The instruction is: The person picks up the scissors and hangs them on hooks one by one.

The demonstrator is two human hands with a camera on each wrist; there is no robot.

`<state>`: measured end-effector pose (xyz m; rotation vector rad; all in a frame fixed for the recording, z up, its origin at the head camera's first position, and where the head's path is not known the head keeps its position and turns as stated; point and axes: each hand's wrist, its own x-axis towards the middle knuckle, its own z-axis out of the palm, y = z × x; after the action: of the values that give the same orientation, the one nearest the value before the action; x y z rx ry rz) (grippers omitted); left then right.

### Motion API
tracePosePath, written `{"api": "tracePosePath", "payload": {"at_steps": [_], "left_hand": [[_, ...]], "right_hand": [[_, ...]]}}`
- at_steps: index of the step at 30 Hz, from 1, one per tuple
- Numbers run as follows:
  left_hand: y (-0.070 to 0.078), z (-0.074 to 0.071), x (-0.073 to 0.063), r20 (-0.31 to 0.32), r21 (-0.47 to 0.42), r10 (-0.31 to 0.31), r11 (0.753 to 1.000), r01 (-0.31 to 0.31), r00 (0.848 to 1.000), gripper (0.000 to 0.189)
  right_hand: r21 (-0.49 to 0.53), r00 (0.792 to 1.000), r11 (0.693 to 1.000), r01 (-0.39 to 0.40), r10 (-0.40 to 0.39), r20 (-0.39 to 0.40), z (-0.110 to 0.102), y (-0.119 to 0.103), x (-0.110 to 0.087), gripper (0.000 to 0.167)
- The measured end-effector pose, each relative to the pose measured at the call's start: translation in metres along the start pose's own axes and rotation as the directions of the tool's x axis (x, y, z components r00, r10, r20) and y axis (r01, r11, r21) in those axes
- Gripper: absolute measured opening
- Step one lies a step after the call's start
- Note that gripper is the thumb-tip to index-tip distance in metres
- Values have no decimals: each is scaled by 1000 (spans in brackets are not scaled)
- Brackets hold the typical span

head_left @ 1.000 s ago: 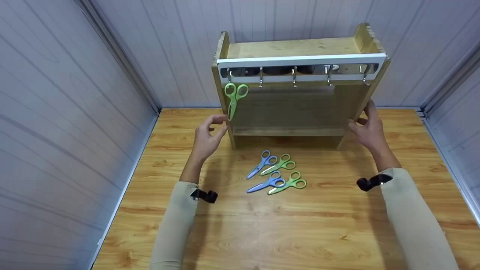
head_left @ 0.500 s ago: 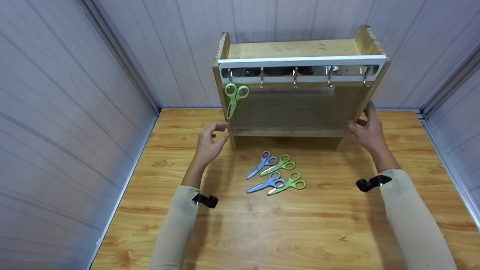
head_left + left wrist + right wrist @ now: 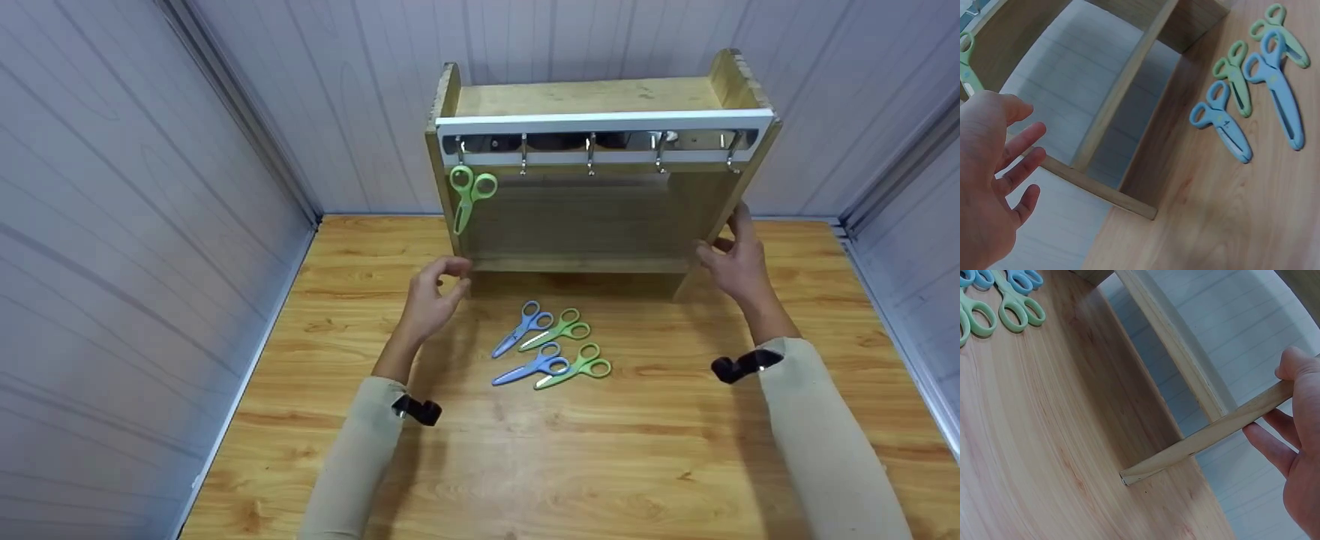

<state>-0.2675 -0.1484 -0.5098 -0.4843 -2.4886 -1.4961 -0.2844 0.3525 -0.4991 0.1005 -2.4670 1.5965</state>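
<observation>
My right hand [image 3: 739, 262] grips the right side board of a small wooden shelf [image 3: 585, 94], thumb inside and fingers outside; the right wrist view shows this side board [image 3: 1213, 432] in the grip. By the lower left side of the shelf is my left hand [image 3: 435, 296], fingers loosely bent and holding nothing. A green pair of scissors [image 3: 466, 201] hangs by one handle loop from the leftmost hook of the white-edged hook rack [image 3: 600, 122] on the shelf's upper front. Below lie two blue scissors [image 3: 532, 368] and two green scissors [image 3: 576, 367] on the wood-grain surface.
The remaining metal hooks [image 3: 589, 154] along the rack carry nothing. A pale panelled wall [image 3: 360, 97] stands behind the shelf, with more panels at left [image 3: 112, 262] and right [image 3: 919, 247]. The wood-grain surface [image 3: 570, 465] stretches toward the front.
My left hand has moved down and slightly right along the shelf's left side, away from the hanging green scissors. My right hand keeps its grip; the lying scissors stay put.
</observation>
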Motion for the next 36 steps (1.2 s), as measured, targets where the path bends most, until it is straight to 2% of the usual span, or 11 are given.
{"api": "tracePosePath", "payload": {"at_steps": [5,16,24,32,36], "left_hand": [[-2,7,-2,20,8,25,1000,-26,999,21],[1,15,-2,94,1,22,1000,-22,995,23],[0,21,-5,99,59,44,997,-50,994,21],[-6,28,-12,133,143,17,989,-37,991,23],[-9,34,-15,153,185,8,982,-36,988,25]], "right_hand": [[7,1000,1000,-4,4,1,0,1,0,91],[2,1000,1000,3,-3,-11,1,-1,0,93],[15,1000,1000,-1,1,-7,1,-1,1,93],[16,998,999,33,-33,-44,5,0,3,90],[30,999,999,25,-24,-30,4,1,3,91]]}}
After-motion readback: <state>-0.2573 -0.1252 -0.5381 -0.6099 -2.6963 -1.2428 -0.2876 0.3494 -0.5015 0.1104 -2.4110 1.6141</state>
